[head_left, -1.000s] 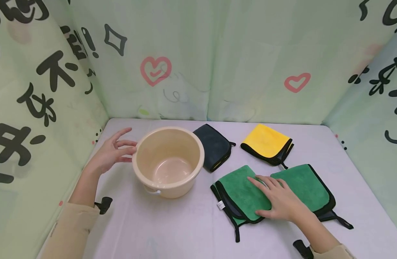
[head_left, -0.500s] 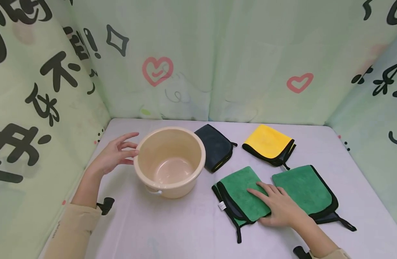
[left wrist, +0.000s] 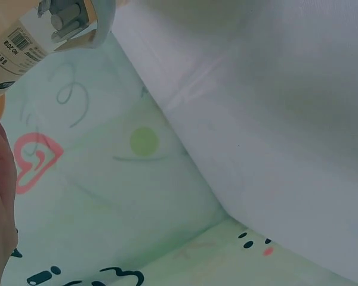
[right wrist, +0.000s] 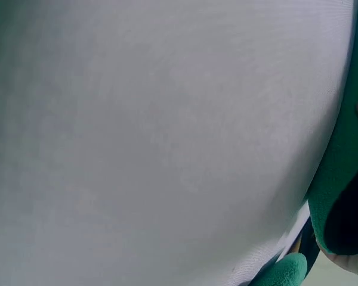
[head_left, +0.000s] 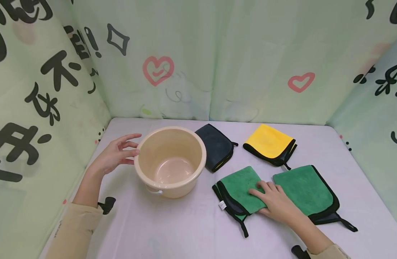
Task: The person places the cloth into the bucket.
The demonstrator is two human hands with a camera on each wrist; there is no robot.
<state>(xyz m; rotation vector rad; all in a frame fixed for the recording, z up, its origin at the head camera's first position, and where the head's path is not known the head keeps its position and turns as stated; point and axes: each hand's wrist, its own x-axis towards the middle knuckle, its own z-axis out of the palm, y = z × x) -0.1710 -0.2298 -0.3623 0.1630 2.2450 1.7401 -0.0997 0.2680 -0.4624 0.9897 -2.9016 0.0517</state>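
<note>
A beige plastic bucket [head_left: 169,172] stands upright, and its labelled side wall [left wrist: 24,53] appears in the left wrist view. My left hand [head_left: 112,154] is at its left side, fingers loosely extended with fingertips right at the rim. My right hand [head_left: 277,203] pinches the right edge of a folded green towel [head_left: 241,187] with black trim, a white tag and a hanging loop. Thumb at the lower edge, fingers on top. In the right wrist view this green towel [right wrist: 340,161] runs along the right side, with a fingertip on it.
A second folded green towel [head_left: 305,189] lies right of my right hand. Behind are a folded yellow towel [head_left: 267,140] and a folded dark towel [head_left: 214,145] close beside the bucket. Printed curtains [head_left: 250,61] enclose the white-covered table [head_left: 166,230] at back and sides.
My right fingers have drawn in from lying over the green towel to pinching its edge. The towel's near corner has lifted and its loop has shifted right. Left hand and bucket stay put.
</note>
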